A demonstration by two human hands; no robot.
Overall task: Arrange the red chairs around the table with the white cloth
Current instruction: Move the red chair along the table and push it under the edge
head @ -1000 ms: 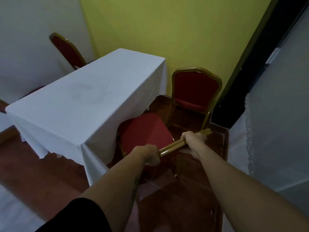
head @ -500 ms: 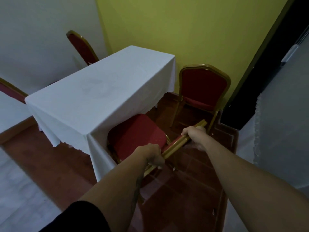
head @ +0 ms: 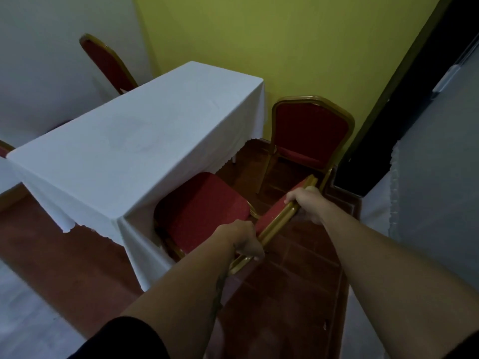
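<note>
A long table with a white cloth [head: 134, 141] runs from the left edge toward the yellow wall. At its near right side a red chair [head: 202, 211] with a gold frame has its seat partly tucked under the hanging cloth. My left hand [head: 243, 239] grips the lower end of that chair's gold top rail, and my right hand [head: 304, 203] grips the upper end. A second red chair [head: 311, 133] stands beyond it by the table's far right corner. A third red chair [head: 108, 63] rises behind the table's far left side.
A yellow wall [head: 285, 42] closes the far end and a white wall [head: 39, 60] the left. A dark door frame [head: 388, 112] and a white-draped surface [head: 435, 190] stand on the right. Reddish-brown floor tiles [head: 298, 294] lie below me. Another chair's edge [head: 4, 149] peeks in at the far left.
The chair in my hands has slid left, its seat going further under the cloth. My view has shifted, and the far-left chair has nearly left the frame.
</note>
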